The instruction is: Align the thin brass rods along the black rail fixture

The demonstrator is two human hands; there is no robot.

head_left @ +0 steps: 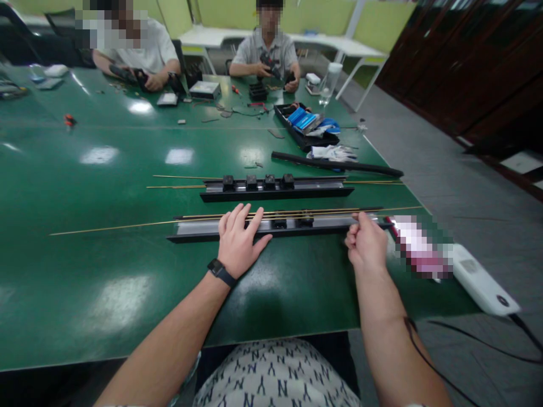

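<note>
In front of me lies a long black channel rail (pixel 199 232) with a pale inner strip, dark blocks (pixel 306 219) seated in it and thin brass rods (pixel 123 226) running along and past it. My left hand (pixel 238 230) rests across the rail, fingers spread over the rods, thumb at its near edge. My right hand (pixel 367 239) is closed at the rail's right end, beside the rods; what its fingers hold, if anything, is hidden. Behind it lies a second black rail (pixel 275 195) with several dark blocks (pixel 251 181) and brass rods sticking out at both ends.
A pink-edged phone (pixel 419 249) and white corded device (pixel 483 280) lie at the right edge. Farther back are a black tube (pixel 339 164), white gloves (pixel 333 153) and a black tray (pixel 303 138) with blue packets. Two people sit across the green table (pixel 127 169), handling dark objects.
</note>
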